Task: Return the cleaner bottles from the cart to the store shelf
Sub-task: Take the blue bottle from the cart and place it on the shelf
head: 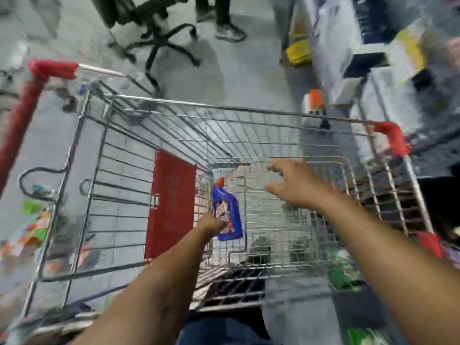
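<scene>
Bottle [227, 215] label blurred, perhaps pictorial

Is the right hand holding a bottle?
No, the right hand is spread open and empty above the cart; the left hand grips the blue bottle.

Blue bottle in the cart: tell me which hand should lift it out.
Left. The left hand is already on the blue bottle in the cart, while the right hand hovers open, apart from it.

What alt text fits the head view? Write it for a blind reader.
Left hand grasps a blue cleaner bottle inside a wire shopping cart; the right hand hovers open above the basket. Blurred store shelves stand to the right.
</scene>
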Available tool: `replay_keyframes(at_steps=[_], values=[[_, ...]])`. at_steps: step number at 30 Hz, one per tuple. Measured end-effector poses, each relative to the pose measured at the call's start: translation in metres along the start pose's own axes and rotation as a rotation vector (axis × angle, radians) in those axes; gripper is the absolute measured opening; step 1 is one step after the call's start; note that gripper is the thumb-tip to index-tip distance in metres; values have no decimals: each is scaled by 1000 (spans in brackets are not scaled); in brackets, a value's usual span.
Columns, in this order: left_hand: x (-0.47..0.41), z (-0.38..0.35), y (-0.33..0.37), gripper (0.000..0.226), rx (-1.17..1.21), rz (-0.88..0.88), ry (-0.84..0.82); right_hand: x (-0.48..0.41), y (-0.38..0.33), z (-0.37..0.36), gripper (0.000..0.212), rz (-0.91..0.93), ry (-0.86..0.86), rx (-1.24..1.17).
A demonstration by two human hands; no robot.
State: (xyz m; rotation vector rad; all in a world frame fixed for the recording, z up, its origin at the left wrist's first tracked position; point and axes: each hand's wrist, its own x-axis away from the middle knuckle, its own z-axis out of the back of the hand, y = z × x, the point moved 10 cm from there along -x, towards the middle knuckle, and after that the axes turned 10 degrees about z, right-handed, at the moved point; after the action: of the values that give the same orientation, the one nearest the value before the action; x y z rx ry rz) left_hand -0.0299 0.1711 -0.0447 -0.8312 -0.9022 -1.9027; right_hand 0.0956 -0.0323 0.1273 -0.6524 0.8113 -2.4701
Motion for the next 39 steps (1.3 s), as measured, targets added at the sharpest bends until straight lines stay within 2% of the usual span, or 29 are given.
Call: replay_keyframes(at_steps=[3,6,9,12,16,20,24,28,31,34,35,38,39], values=[[-23,-27,-24,36,98,112,-99,-69,16,-69,54,-16,-213,31],[-47,-43,-41,36,191,214,-107,-119,43,-135,54,-106,-346,-17],[-68,-47,-60,32,209,274,-65,-153,63,-188,46,-144,-381,-31],[-83,-55,-81,45,247,345,-71,-172,80,-230,38,-199,-394,-70],[-97,-60,-87,59,367,289,-112,-177,94,-262,37,-266,-394,-179],[-101,-68,-90,73,507,305,-172,-174,101,-271,35,-278,-362,-217],[-96,-62,-83,72,493,274,-168,-164,99,-257,23,-273,-270,-357],[-90,-48,-51,79,422,140,-181,-144,104,-209,4,-292,-117,-495],[-72,-33,-11,79,274,-35,-147,-120,116,-159,9,-339,40,-598],[-36,-17,41,73,145,-262,-110,-82,115,-101,41,-347,171,-664],[-21,-15,59,72,142,-338,-122,-67,111,-76,41,-322,240,-665],[58,-11,105,69,156,-568,-149,13,85,6,22,-229,515,-687],[70,-6,112,70,162,-618,-134,24,72,21,17,-181,550,-678]])
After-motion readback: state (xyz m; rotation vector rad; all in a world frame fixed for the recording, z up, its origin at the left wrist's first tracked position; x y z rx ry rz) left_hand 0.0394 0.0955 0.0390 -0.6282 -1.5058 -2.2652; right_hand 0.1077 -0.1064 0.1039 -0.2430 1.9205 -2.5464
